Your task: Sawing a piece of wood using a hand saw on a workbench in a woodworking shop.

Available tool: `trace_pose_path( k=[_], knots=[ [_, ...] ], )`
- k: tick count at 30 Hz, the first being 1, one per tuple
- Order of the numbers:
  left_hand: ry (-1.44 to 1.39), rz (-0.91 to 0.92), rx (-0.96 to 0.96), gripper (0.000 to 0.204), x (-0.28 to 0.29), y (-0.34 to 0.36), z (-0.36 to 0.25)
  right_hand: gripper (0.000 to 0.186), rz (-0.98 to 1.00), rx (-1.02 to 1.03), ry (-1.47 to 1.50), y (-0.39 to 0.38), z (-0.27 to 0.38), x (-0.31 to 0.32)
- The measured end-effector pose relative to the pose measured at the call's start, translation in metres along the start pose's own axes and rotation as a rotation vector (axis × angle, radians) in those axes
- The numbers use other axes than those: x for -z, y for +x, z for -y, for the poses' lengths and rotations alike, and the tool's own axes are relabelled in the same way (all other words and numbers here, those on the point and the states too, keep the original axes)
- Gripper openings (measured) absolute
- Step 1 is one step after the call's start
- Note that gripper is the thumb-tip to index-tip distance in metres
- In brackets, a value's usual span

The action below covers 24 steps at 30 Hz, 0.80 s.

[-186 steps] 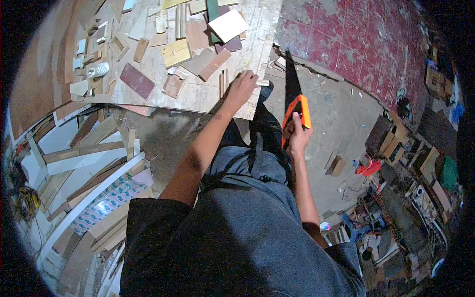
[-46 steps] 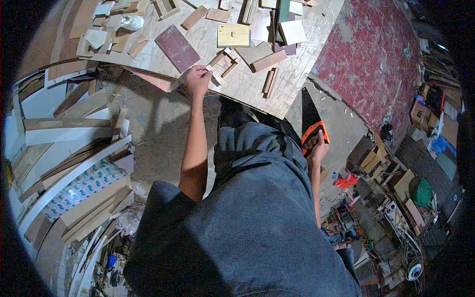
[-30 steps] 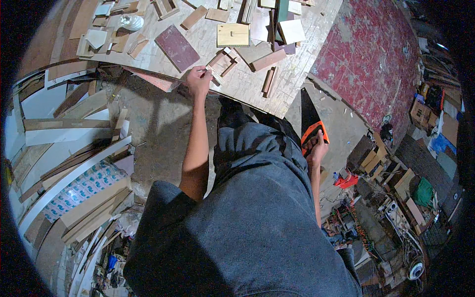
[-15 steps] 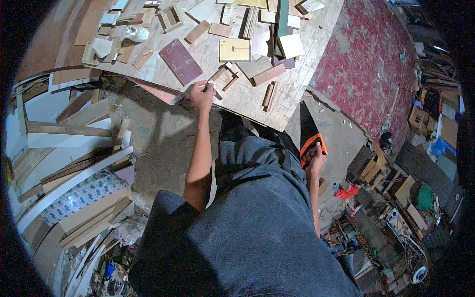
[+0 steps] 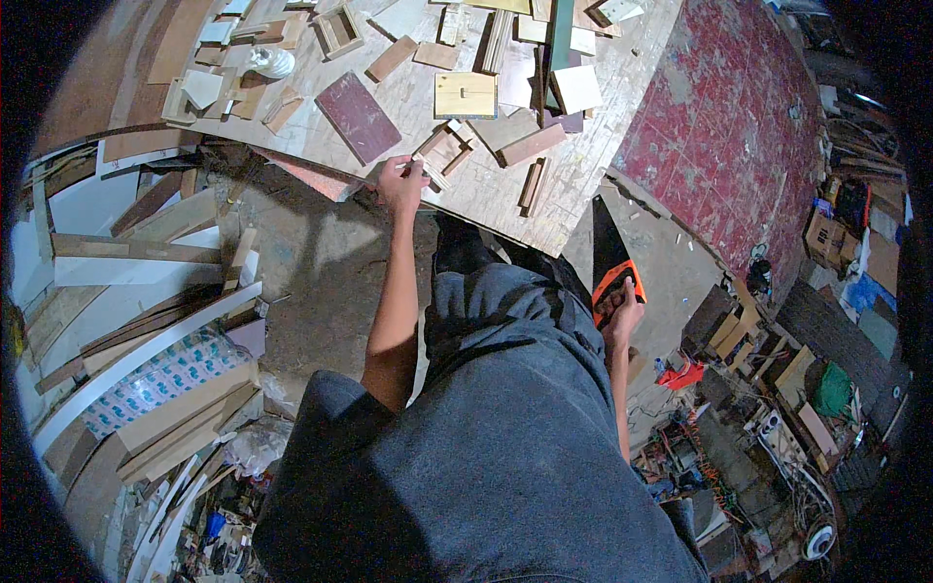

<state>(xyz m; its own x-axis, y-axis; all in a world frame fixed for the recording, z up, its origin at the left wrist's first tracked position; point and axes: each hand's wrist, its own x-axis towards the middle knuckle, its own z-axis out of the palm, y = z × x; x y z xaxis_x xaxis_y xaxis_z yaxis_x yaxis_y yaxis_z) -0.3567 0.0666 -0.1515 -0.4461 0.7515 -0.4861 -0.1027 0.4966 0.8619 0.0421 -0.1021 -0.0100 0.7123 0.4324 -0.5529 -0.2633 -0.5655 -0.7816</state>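
Note:
At the near edge of the workbench (image 5: 292, 126), my left hand (image 5: 400, 187) has its fingers bent around the near-left side of a small rectangular wooden frame (image 5: 461, 159). The frame lies on the bench top, and part of that side is covered by my fingers. Down at my right side, my right hand (image 5: 622, 313) is closed around the orange handle of a handsaw (image 5: 609, 238). Its dark blade points up and away, just off the bench's right corner. A short grooved wood strip (image 5: 531, 188) lies to the right of the frame.
On the bench lie a maroon board (image 5: 358, 119), a yellowish wood block (image 5: 466, 95), a second wooden frame (image 5: 338, 33), a white spiral bulb (image 5: 271, 64) and several offcuts. Stacked boards (image 5: 136, 257) fill the left side. Tools and scrap (image 5: 768, 428) clutter the right floor.
The view has shifted very slightly. My left hand stays at the small frame, and my right hand still holds the handsaw low, almost unmoved.

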Motion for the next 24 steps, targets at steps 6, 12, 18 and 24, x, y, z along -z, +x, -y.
trace_pose_path(
  k=[6,12,18,24],
  knots=[
    [-0.03,-0.021,0.012,0.024,-0.005,-0.002,-0.001,0.039,0.059,0.012,0.009,0.022,-0.019,0.019],
    [-0.048,-0.044,0.011,0.022,-0.004,0.0,0.003,0.038,0.034,0.004,-0.008,0.003,0.001,-0.001],
    [-0.05,-0.02,0.026,0.025,-0.005,0.001,0.004,0.029,0.053,-0.048,0.056,-0.003,0.007,0.0],
    [-0.054,-0.011,0.008,0.025,-0.005,0.0,0.004,0.029,0.062,-0.057,0.058,-0.009,0.012,-0.005]
  ],
)
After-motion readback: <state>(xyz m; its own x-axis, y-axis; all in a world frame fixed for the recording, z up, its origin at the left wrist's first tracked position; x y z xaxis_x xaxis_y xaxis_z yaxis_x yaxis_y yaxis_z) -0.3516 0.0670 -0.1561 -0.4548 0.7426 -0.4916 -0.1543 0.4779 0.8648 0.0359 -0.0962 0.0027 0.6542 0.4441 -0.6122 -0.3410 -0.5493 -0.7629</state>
